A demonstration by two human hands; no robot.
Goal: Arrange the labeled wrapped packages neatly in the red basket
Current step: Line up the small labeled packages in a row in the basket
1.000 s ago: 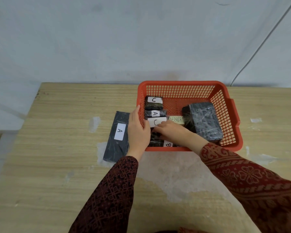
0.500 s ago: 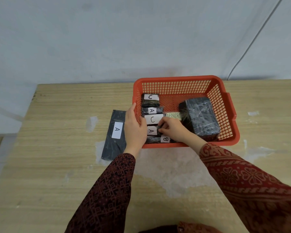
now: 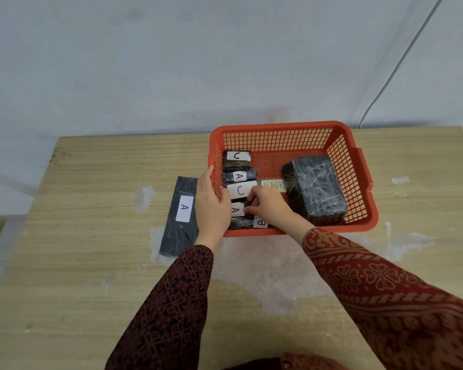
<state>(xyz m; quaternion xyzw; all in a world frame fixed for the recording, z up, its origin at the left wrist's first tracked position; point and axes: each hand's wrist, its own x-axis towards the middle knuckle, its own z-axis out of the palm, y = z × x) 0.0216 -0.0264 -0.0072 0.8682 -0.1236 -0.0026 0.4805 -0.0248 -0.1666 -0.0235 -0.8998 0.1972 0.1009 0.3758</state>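
Note:
The red basket (image 3: 286, 128) stands on the wooden table right of centre. Along its left wall lies a row of several small black wrapped packages with white labels: C (image 3: 237, 157), A (image 3: 239, 176), C (image 3: 240, 190), A (image 3: 235, 210) and B (image 3: 247, 223) at the front. A large black wrapped block (image 3: 317, 189) fills the right side. My left hand (image 3: 211, 206) rests on the basket's left wall, fingers curled over it. My right hand (image 3: 269, 206) pinches the right end of the near A package. A long flat package labelled A (image 3: 181, 217) lies on the table outside, left of the basket.
A pale green label (image 3: 273, 185) lies in the basket between the row and the large block. The table (image 3: 91, 263) has worn white patches near its front. A thin cable (image 3: 390, 76) runs down the wall behind the basket's right side.
My right hand slid back from the C package toward me and now grips the near A package, whose label and the B label have come into sight. My left hand stayed on the basket wall.

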